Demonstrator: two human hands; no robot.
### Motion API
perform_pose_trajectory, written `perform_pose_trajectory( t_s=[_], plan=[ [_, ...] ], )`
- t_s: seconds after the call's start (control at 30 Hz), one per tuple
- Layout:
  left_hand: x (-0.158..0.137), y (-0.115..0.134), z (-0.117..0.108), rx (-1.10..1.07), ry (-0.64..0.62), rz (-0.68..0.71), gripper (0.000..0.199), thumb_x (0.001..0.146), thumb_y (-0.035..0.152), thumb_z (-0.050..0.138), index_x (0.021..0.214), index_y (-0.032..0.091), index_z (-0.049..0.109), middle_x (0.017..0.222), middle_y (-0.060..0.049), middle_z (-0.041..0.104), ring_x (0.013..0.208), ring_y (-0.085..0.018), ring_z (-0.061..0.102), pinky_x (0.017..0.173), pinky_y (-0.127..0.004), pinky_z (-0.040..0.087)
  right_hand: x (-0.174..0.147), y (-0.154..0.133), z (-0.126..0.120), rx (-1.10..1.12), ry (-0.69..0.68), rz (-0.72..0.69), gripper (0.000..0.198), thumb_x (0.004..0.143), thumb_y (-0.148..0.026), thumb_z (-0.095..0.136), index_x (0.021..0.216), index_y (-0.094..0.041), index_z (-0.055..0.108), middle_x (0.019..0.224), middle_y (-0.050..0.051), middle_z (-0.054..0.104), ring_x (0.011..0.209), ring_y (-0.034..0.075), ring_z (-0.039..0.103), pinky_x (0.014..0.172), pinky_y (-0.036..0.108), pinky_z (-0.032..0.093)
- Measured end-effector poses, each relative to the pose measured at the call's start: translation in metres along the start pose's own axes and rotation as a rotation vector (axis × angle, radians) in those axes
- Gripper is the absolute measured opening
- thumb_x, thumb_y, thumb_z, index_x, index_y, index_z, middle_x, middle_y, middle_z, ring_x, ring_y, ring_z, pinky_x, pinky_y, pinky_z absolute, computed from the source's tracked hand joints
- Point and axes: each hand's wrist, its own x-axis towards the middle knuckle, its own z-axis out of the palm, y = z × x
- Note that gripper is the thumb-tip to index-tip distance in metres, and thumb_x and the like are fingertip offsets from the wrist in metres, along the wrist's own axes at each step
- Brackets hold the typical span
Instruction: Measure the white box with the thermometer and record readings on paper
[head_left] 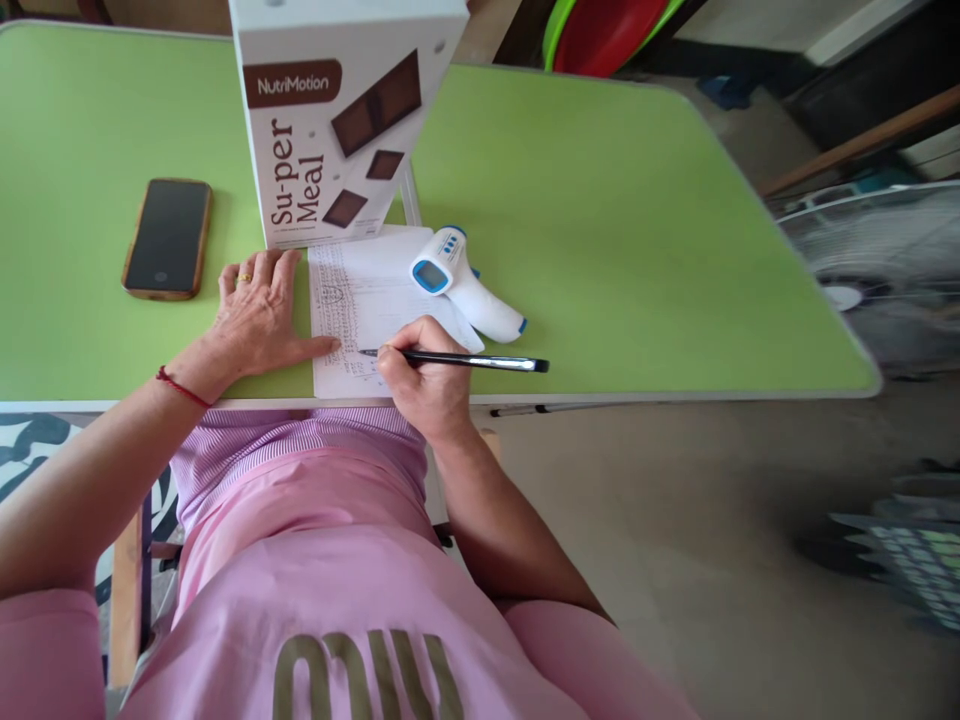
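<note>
My right hand (429,380) is closed around a black pen (487,361), its tip on or just above a white sheet of paper (390,270). Handwriting fills the left part of the sheet. My left hand (262,315) lies flat with fingers spread, its thumb on the paper's left edge and its other fingers on the green table (615,240). Over the paper's right side rests a white and blue infrared thermometer (469,285). At the sheet's far edge stands a white box (337,130) printed with chocolate pieces.
A phone (168,238) in a brown case lies left of my left hand. Past the table's right end stands a fan (870,270). Red and green basins (607,35) are beyond the far edge. The table's near edge is close to my body.
</note>
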Motion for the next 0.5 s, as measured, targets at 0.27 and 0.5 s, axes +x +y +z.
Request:
perform_pose_trajectory(
  t_s=[0.27,0.5],
  plan=[
    [0.0003,-0.0005,-0.0009,0.02,-0.003,0.005,0.105,0.066,0.066,0.074,0.148,0.015,0.033,0.149,-0.023,0.041,0.14,-0.044,0.035,0.117,-0.062,0.019,-0.0004,-0.0022,0.002,0.062,0.054,0.0,0.015,0.08,-0.019,0.056,0.067,-0.023,0.049,0.052,-0.008,0.05,0.047,0.009,0.043,0.048,0.023,0.038],
    [0.0002,0.0008,-0.0013,0.025,-0.002,0.001,0.104,0.066,0.066,0.074,0.148,0.015,0.033,0.149,-0.022,0.041,0.14,-0.043,0.036,0.117,-0.062,0.019,-0.0005,-0.0019,0.0013,0.061,0.015,0.04,0.013,0.079,-0.021,0.056,0.068,-0.023,0.051,0.053,-0.007,0.053,0.047,0.009,0.044,0.048,0.024,0.039]
  ],
)
